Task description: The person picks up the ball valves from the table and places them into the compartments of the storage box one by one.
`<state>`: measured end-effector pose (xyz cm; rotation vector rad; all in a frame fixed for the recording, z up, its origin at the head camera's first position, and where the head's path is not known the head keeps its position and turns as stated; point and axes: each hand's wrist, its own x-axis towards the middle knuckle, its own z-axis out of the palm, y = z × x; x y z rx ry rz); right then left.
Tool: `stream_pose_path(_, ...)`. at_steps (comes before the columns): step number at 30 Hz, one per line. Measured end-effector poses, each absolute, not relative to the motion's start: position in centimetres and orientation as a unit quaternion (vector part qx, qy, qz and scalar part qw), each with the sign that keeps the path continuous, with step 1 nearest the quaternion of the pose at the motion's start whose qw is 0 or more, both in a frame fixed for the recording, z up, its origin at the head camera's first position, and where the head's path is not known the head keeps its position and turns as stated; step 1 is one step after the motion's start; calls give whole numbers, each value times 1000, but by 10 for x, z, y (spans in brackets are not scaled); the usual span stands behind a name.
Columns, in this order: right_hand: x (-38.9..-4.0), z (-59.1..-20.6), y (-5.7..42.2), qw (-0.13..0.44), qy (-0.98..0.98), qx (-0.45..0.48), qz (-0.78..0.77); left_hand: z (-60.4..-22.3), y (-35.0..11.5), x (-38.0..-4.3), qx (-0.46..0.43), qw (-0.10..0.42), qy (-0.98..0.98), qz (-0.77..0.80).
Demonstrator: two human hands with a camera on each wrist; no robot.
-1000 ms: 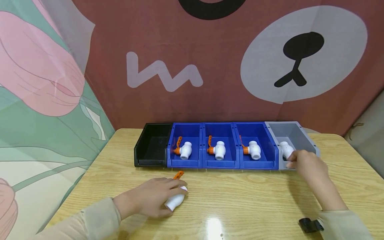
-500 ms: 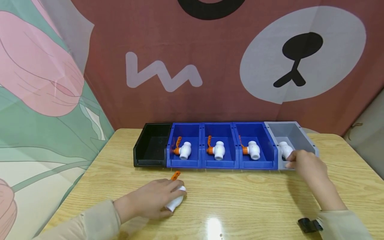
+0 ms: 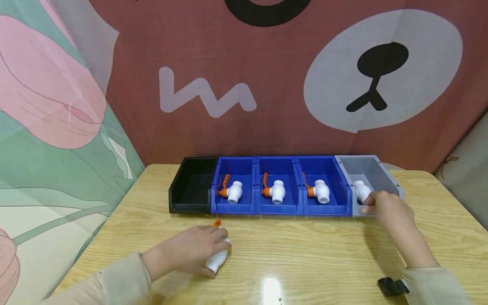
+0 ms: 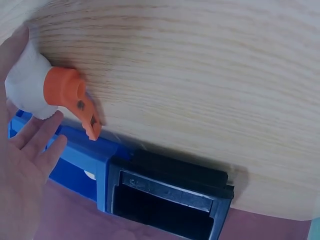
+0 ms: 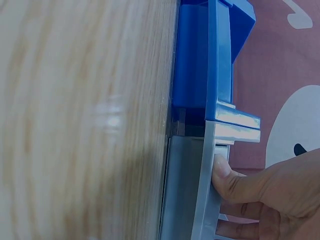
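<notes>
My left hand (image 3: pixel 194 250) holds a white ball valve (image 3: pixel 218 259) with thumb and fingers, low over the table before the bins. In the left wrist view this ball valve's white body (image 4: pixel 30 82) shows between thumb and fingers, and its orange lever (image 4: pixel 85 107) sticks out freely. At the grey bin (image 3: pixel 385 176), my right hand (image 3: pixel 392 216) reaches over the front with bent fingers, beside another white valve (image 3: pixel 361 190). Its thumb lies at the bin's rim (image 5: pixel 205 200) in the right wrist view. Whether the fingers grip that valve is hidden.
Three blue bins (image 3: pixel 280 209) stand joined in a row, each with one white ball valve (image 3: pixel 278 192) with an orange lever. A black bin (image 3: pixel 194 182) closes the row on the left. Behind the wooden table (image 3: pixel 305 250) hangs a printed cloth (image 3: pixel 282 118).
My left hand has shifted slightly left with the ball valve, which has turned so that less of its orange lever shows. The right hand stays in place at the grey bin.
</notes>
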<state>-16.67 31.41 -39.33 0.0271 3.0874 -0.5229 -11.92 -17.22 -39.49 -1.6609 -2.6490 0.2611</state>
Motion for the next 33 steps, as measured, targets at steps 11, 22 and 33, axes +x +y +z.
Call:
stream_pose_path(11,-166,-394,314,4,986,8,-166,-391,-172,-110,-541,-4,-835,103)
stream_pose_path(22,-166,-395,314,3,986,8,-167,-386,-180,-100,-552,54,-823,122)
stream_pose_path(33,-165,-394,313,-3,986,11,-167,-380,-191,-101,-538,115,-821,155)
